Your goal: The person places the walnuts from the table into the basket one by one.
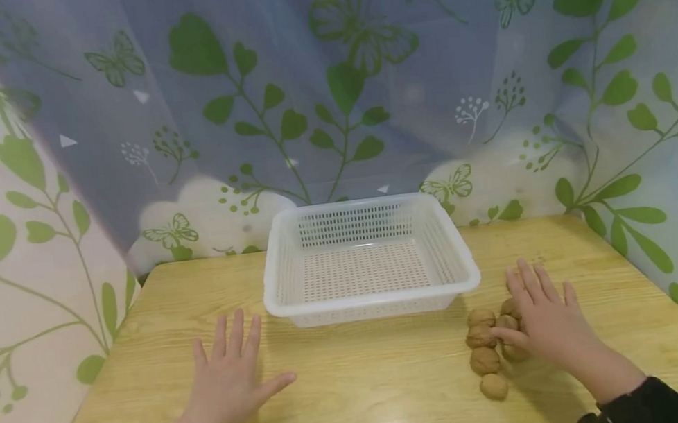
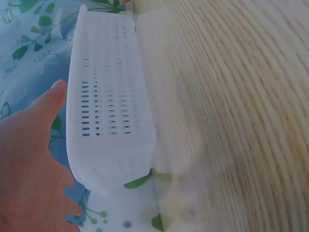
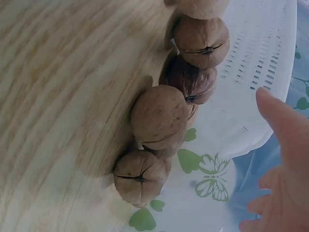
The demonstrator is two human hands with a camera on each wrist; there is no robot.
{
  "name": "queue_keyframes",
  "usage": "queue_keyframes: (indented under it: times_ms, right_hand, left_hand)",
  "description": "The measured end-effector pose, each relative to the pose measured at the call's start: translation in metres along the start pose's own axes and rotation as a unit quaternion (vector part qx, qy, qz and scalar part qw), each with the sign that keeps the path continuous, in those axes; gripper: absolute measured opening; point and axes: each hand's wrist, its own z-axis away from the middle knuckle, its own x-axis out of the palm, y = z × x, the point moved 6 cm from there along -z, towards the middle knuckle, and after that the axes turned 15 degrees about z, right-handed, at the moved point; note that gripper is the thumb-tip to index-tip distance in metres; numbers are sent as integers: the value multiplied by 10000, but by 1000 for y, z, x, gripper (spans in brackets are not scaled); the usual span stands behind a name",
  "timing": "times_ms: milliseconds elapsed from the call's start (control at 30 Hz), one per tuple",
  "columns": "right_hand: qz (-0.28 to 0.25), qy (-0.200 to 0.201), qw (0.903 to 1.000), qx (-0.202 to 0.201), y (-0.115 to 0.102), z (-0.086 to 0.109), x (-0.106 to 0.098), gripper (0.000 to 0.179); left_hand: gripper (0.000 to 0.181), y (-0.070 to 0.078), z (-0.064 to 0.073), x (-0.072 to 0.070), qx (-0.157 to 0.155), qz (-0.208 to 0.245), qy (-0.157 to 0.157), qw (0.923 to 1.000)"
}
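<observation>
Several brown walnuts (image 1: 484, 361) lie bunched on the table at the right, some of them hidden beneath my right hand (image 1: 552, 327). That hand is spread above the bunch, fingers straight, holding nothing. In the right wrist view the walnuts (image 3: 159, 117) show cracked seams, and the thumb stands apart from them. My left hand (image 1: 227, 385) is spread over the left part of the table with its fingers apart, holding nothing. Between and beyond the hands stands a white plastic basket (image 1: 374, 299) with slotted walls; no object shows inside it. The left wrist view shows the basket's side (image 2: 108, 96).
The light wooden table (image 1: 346, 385) runs under everything, with a bright glare spot near its front edge. Behind the basket hangs a blue and white curtain (image 1: 302, 104) printed with green leaves and butterflies, reaching round to both sides.
</observation>
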Motion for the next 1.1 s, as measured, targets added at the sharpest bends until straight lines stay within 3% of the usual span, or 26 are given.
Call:
queue_keyframes:
  times_ms: [267,500,700,933,1100]
  right_hand:
    - [-23,124,9999,-2,8,-4,2,93]
    - [354,502,9980,172,38,-20,14,83]
    - [-549,248,9972,442,68,-39,25,62]
    - [-1351,-428,9898,164,72,-57,45,53]
    - [-1489,-509,9875,-122,73,-62,56,44]
  left_hand:
    - [100,2,-7,-6,61,19,207,9998]
    - [96,7,-39,-7,45,190,255,9995]
    - [92,16,-66,-6,-181,449,116,9988]
    - [94,14,-82,5,-501,624,-179,9966]
    - [97,13,-89,14,-659,798,-457,9936]
